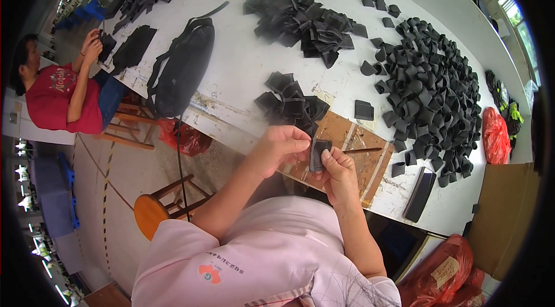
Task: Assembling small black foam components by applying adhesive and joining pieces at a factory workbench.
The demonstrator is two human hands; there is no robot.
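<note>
Black fabric piece [318, 154] is what I am working on, pinched between my 2 hands just above the near edge of the white table [243, 58], and every place below is told from that grip.

Largest first: the table spreads away from the grip on all far sides. The big heap of folded black pieces [430, 90] lies up and to the right of the grip, well apart. A flatter pile of black pieces [306, 21] sits far beyond it. A black bag [182, 67] lies up and to the left. The brown board [352, 151] is directly under and just right of the grip. A small stack of black pieces [292, 102] sits just beyond my fingers, the nearest supply.

My left hand [280, 145] is closed, thumb and fingers pinched at the piece's upper left edge. My right hand [338, 174] grips it from below and right, thumb pressed on its face. The piece stands with its long axis roughly upright, and both hands are touching it, the right carrying more of it, I judge.
</note>
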